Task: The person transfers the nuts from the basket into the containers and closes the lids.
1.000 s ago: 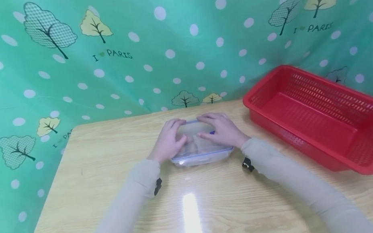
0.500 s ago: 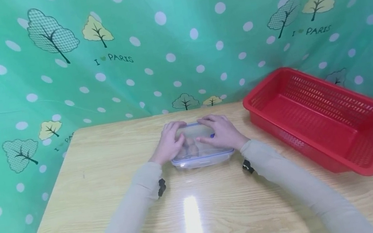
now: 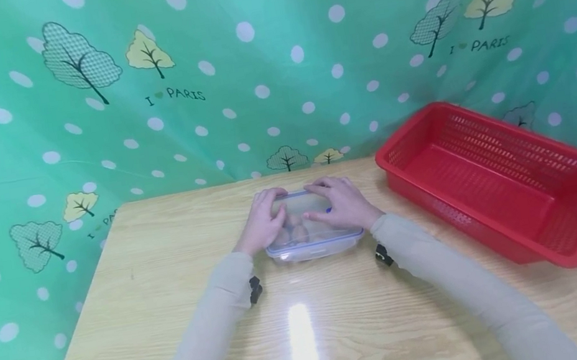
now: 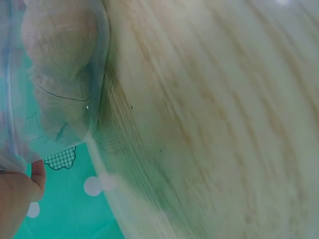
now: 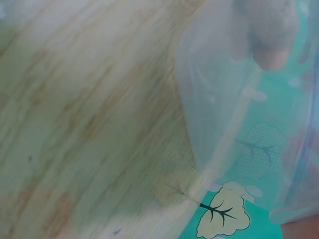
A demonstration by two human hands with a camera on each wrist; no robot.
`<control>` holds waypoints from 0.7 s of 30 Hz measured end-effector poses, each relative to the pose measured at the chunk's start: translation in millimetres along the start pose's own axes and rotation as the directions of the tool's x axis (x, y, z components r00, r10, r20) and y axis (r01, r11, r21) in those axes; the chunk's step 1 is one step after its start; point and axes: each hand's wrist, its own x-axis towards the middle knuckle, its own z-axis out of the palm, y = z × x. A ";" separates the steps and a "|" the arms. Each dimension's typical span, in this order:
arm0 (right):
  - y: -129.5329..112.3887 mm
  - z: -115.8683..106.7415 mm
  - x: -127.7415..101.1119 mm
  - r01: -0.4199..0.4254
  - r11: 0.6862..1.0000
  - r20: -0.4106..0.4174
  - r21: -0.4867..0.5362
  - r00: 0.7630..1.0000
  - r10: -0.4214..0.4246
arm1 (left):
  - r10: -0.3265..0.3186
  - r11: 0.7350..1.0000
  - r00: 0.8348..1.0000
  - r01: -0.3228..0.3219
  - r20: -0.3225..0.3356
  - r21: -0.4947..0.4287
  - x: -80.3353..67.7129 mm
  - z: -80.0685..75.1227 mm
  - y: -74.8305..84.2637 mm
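A clear plastic container with a blue-rimmed lid stands on the wooden table, a little beyond its middle. Brownish pieces show through its wall. My left hand lies on the lid's left side, fingers curled over the far left edge, thumb on top. My right hand mirrors it on the right side. In the left wrist view the container fills the top left, with a fingertip below it. In the right wrist view the container is blurred and close.
A red slotted plastic basket sits slantwise at the table's right side, reaching past its edge. A green curtain with dots and trees closes off the back and both sides. Bare tabletop lies left of and in front of the container.
Both hands stay on the container's lid in the same place. Only the head view has shifted slightly.
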 end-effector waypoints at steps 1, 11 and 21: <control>0.3 0.3 0.0 -0.001 1.000 0.002 -0.001 1.000 0.001 | -0.002 1.000 1.000 0.002 -0.002 -0.003 -0.2 0.3 -0.1; 2.6 2.8 -0.1 0.002 1.000 0.011 -0.018 1.000 -0.002 | -0.007 0.999 1.000 0.007 -0.011 -0.032 -0.2 2.2 0.9; 3.4 4.0 -0.9 0.024 1.000 -0.069 0.017 0.997 -0.023 | 0.060 0.998 0.998 -0.061 -0.011 -0.028 -2.7 1.7 0.4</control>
